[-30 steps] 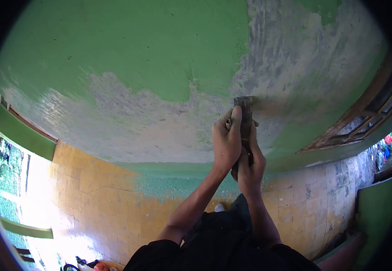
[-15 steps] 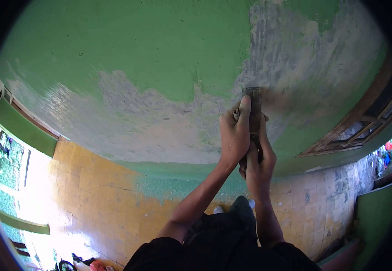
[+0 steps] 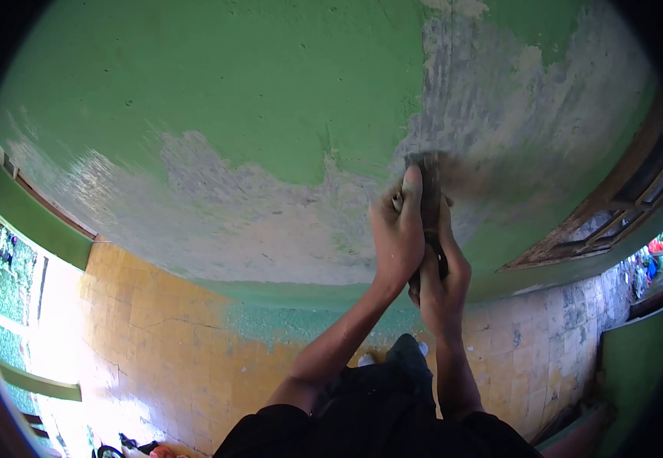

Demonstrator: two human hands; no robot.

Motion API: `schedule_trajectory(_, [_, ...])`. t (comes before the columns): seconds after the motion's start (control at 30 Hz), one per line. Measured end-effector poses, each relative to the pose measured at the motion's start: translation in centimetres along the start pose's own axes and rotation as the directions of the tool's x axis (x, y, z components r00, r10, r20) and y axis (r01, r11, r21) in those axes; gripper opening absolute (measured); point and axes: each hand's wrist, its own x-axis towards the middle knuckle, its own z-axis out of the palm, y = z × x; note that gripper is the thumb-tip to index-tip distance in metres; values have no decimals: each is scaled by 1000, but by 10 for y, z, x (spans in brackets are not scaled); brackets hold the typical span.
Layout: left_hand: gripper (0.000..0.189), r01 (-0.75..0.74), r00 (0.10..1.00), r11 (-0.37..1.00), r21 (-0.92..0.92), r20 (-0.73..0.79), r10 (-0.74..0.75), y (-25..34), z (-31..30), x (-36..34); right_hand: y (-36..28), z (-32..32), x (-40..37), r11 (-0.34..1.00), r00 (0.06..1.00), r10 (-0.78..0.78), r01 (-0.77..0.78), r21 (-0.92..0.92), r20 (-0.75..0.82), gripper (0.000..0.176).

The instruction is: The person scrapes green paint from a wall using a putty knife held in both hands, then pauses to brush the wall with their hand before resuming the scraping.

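Both my hands are closed on a dark, flat-bladed scraper [image 3: 428, 183], its broad end against the wall [image 3: 270, 84]. My left hand [image 3: 396, 237] grips the blade from the left, with the thumb laid along its face. Lower down, my right hand [image 3: 444, 294] is wrapped round the handle, which is partly hidden by the fingers. A small pale thing [image 3: 397, 201] shows at my left fingers; I cannot make out what it is. Around the blade, green paint borders a bared grey-white patch [image 3: 515, 107]. The blade's end is blurred.
A wooden window frame [image 3: 599, 221] sits in the wall at the right. Below lies a yellow tiled floor [image 3: 171, 313], with green specks near the wall's foot. Bright openings with green rails [image 3: 37, 378] are at the left, and a green panel [image 3: 641, 359] stands at lower right.
The view has shifted slightly, so the wall appears a little lower. Both hands keep their hold on the scraper, whose end has moved only slightly and is now more blurred.
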Motion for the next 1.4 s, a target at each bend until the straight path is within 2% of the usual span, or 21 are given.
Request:
schedule_trajectory(0.07, [48,-17,999,1000,14,29,17,9,-1,3,-4,-3,-2,1000,1000,11,-11,4,13,59])
schedule_trajectory(0.17, [49,29,999,999,21,-47,-28,-3,-4,-7,-7,-3,-11,997,996,82,-83,10,42,60])
schedule_trajectory(0.27, [50,45,998,999,14,-35,-44,-5,-7,-4,-7,-6,-12,987,984,157,-159,14,87,61])
schedule_trajectory(0.33, [47,30,999,999,-19,40,-29,8,-5,1,-18,-8,-6,986,980,163,-166,17,113,61])
schedule_trajectory(0.47, [43,-56,983,997,-44,173,63,25,0,6,-43,-9,10,967,995,60,-79,243,85,63])
schedule_trajectory(0.57, [45,-128,967,988,-89,210,144,32,4,4,-47,-6,11,935,995,37,-69,349,97,64])
schedule_trajectory(0.63, [45,-44,976,992,-115,209,68,36,4,-3,-40,-2,5,927,993,37,-75,368,112,66])
schedule_trajectory(0.67, [45,-1,978,992,-128,209,28,38,4,-5,-39,-1,7,934,993,29,-67,351,110,66])
schedule_trajectory(0.77, [43,-78,964,997,0,253,75,49,0,11,-49,3,12,948,995,15,-46,316,101,67])
schedule_trajectory(0.87, [45,-119,963,992,31,249,107,69,4,10,-71,4,12,952,994,39,-69,298,106,68])
schedule_trajectory(0.97, [45,-58,983,998,-29,174,62,44,2,1,-65,1,7,954,990,67,-100,284,122,67])
schedule_trajectory(1.17, [45,-80,978,996,42,194,71,56,5,6,-74,-3,4,948,983,124,-158,275,134,66])
schedule_trajectory(1.27, [45,-102,984,994,-29,145,106,41,6,5,-72,-1,9,964,991,86,-109,243,107,64])
schedule_trajectory(1.37, [44,-182,970,980,83,180,165,73,11,22,-81,1,22,963,993,52,-77,259,102,63])
schedule_trajectory(1.4, [44,-158,974,985,75,178,142,72,10,17,-88,0,21,957,992,60,-89,277,112,63])
